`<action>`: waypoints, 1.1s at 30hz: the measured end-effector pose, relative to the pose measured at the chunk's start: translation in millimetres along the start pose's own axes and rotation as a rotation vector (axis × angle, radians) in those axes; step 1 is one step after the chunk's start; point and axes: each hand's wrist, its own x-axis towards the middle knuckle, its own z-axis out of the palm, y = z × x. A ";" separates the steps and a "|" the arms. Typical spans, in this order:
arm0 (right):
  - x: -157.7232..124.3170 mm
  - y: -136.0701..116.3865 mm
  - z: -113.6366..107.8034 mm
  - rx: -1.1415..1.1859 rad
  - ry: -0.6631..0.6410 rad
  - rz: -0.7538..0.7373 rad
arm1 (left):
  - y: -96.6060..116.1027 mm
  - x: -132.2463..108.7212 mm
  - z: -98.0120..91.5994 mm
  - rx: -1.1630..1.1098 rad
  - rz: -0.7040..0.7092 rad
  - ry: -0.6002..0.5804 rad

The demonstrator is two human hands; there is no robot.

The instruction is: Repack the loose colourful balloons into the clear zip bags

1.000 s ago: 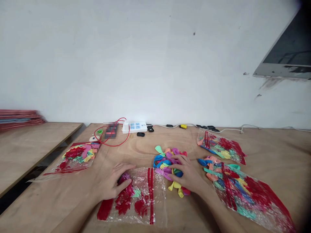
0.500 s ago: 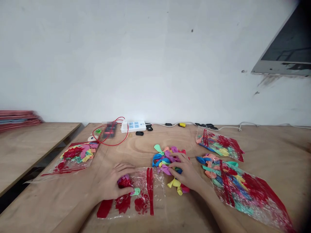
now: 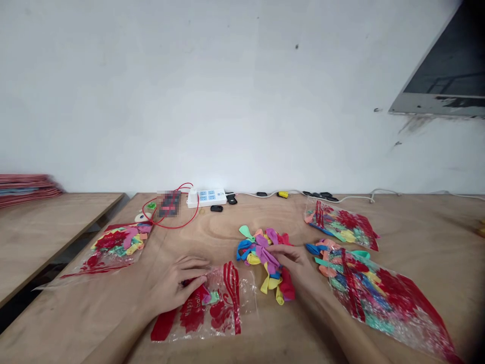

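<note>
Plastic bag (image 3: 214,318) at lower middle, now more crinkled under left hand (image 3: 180,283), and balloon pile (image 3: 263,255) just below centre, now less covered by narrower right hand (image 3: 297,265), so maybe still picking, both grips too hidden to tell.

The bags (image 3: 214,308) are of thin, clear plastic, which looks wrinkled and glossy. The balloons (image 3: 265,256) seem to be of rubber, with a smooth, rather matt skin. The table (image 3: 217,230) is of wood, smooth, with visible grain. The power strip (image 3: 207,197) looks like smooth plastic.
</note>
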 end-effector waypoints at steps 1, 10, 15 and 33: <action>-3.2 -2.4 2.3 0.068 -0.060 0.058 | 0.4 -0.4 -0.5 0.000 -0.007 0.000; -18.3 -23.9 24.3 -0.004 -0.659 0.184 | 3.6 -2.0 -0.9 -0.012 -0.050 -0.008; -29.0 -12.1 52.6 0.045 -0.505 0.408 | 5.5 -2.0 5.3 -0.032 -0.027 0.057; -5.6 -16.1 33.2 0.426 -0.227 0.286 | 0.8 -1.6 2.5 0.077 -0.091 0.065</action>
